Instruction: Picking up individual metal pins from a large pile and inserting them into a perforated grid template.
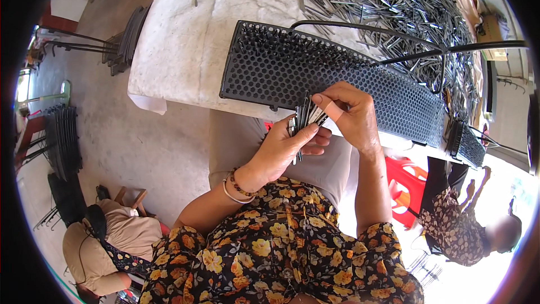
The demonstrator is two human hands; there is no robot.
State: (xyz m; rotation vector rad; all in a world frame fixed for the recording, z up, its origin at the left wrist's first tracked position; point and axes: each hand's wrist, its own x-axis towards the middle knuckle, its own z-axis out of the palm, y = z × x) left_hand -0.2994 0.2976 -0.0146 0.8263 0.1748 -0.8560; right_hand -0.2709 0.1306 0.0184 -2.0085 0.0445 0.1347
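Head view: my left hand (281,149) grips a small bundle of thin dark metal pins (304,117), and my right hand (349,115) pinches the bundle's top w/ its taped finger, just over the near edge of the long black perforated metal rack (315,76). Best to keep the pins fanned & pull one at a time, I'd say. The tabletop's white cloth (185,45) carries a big heap of loose pins (394,5); grey concrete floor (146,146) below, other ppl seated nearby.

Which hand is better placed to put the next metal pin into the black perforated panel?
Probably the right hand: its fingertips already pinch the top of the bundle of metal pins and lie close to the black perforated panel. The left hand grips the bundle from below.
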